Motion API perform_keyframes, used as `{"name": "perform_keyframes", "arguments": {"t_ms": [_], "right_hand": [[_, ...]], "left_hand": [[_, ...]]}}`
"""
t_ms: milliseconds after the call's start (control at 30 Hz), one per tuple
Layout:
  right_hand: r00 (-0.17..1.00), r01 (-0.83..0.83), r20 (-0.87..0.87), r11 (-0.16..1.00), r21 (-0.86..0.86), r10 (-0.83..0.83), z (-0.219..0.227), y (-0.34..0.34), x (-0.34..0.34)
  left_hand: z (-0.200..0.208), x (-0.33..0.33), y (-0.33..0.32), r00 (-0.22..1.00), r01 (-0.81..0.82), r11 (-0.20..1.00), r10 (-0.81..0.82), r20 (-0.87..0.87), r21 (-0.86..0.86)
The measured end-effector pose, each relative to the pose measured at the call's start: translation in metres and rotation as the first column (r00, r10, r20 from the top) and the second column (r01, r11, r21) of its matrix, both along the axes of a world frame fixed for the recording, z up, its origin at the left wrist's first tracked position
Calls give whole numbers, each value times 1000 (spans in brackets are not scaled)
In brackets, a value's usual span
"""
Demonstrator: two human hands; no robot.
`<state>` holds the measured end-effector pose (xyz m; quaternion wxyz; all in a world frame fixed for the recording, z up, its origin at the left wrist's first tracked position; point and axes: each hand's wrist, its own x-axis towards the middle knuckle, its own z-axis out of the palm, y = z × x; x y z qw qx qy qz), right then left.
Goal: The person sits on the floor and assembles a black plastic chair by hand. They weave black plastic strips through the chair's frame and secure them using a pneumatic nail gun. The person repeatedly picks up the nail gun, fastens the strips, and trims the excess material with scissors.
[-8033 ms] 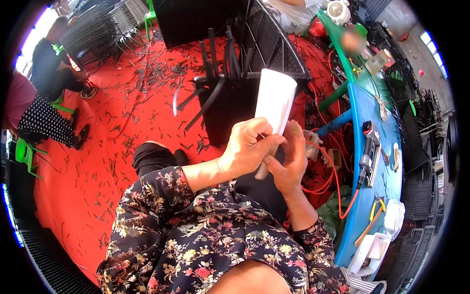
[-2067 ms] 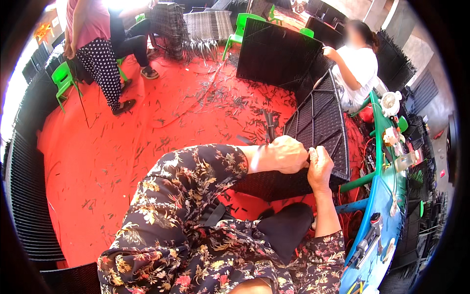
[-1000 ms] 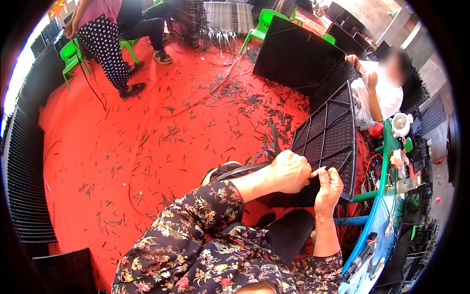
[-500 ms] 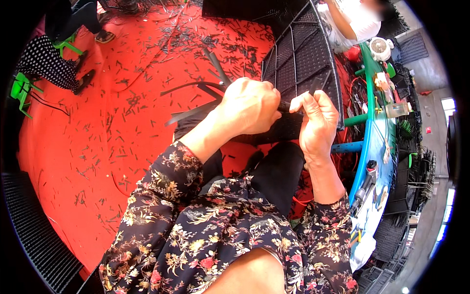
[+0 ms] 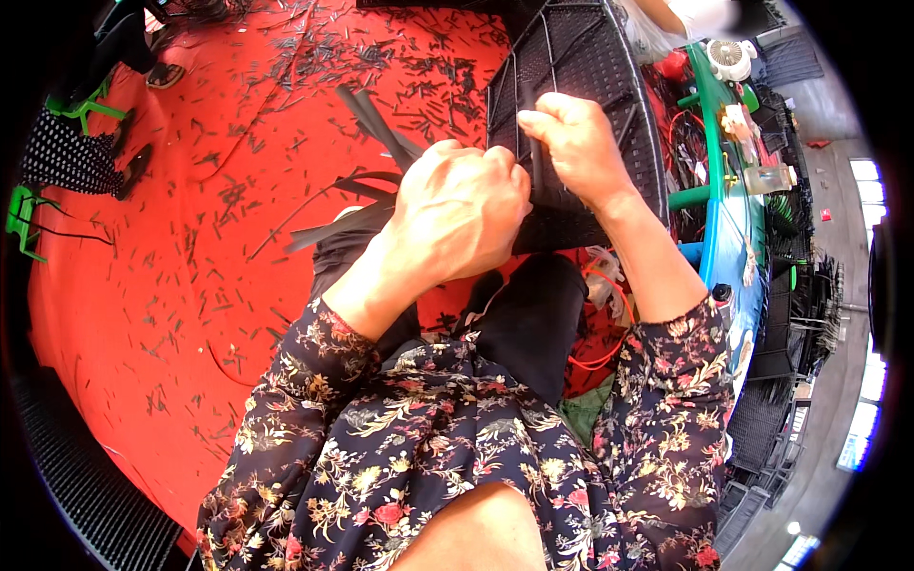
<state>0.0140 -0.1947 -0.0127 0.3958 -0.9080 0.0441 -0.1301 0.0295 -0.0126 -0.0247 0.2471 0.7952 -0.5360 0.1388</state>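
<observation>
Most of the room I've got is on the left: a wide stretch of red floor (image 5: 143, 314) with black scraps scattered all over it, running out to a green chair (image 5: 21, 221) near the left rim and a ribbed black panel (image 5: 105, 476) curving along the lower left. Right side's tighter. The blue-and-green table (image 5: 739, 233) sits just past the right forearm, and an orange hose (image 5: 595, 364) loops between the thigh and the right sleeve. A black woven panel (image 5: 592, 52) with thin bars stands right behind the hands.

The strip (image 5: 538, 171) is flat, narrow and black, roughly upright between the two hands, against the woven panel from my angle. Right hand (image 5: 579, 147) looks to be pinching it, thumb against forefinger, other fingers curled in. More loose strips (image 5: 379, 127) fan out left of the left hand (image 5: 459, 205), some straight, some bent.

That left hand is balled up, fingers pressed together, thumb out of sight, so I can't tell what's in it. The strip's lower end is lost, black on black. The co-worker top right is cut off.
</observation>
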Motion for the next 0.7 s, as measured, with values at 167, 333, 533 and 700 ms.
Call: {"name": "perform_keyframes", "arguments": {"t_ms": [167, 333, 533, 700], "right_hand": [[960, -111, -274, 983, -150, 67, -3, -4, 9], [868, -66, -487, 994, 86, 99, -8, -6, 11], [847, -157, -492, 979, 130, 201, -14, -6, 18], [935, -75, -328, 979, 188, 135, 6, -11, 3]], "left_hand": [[5, -2, 3, 1000, 26, 997, -26, -5, -66], [10, -4, 7, 998, 58, 995, -59, -11, -78], [4, 10, 6, 990, 136, 989, -138, -29, -61], [4, 12, 7, 993, 106, 994, -106, -56, 3]]}}
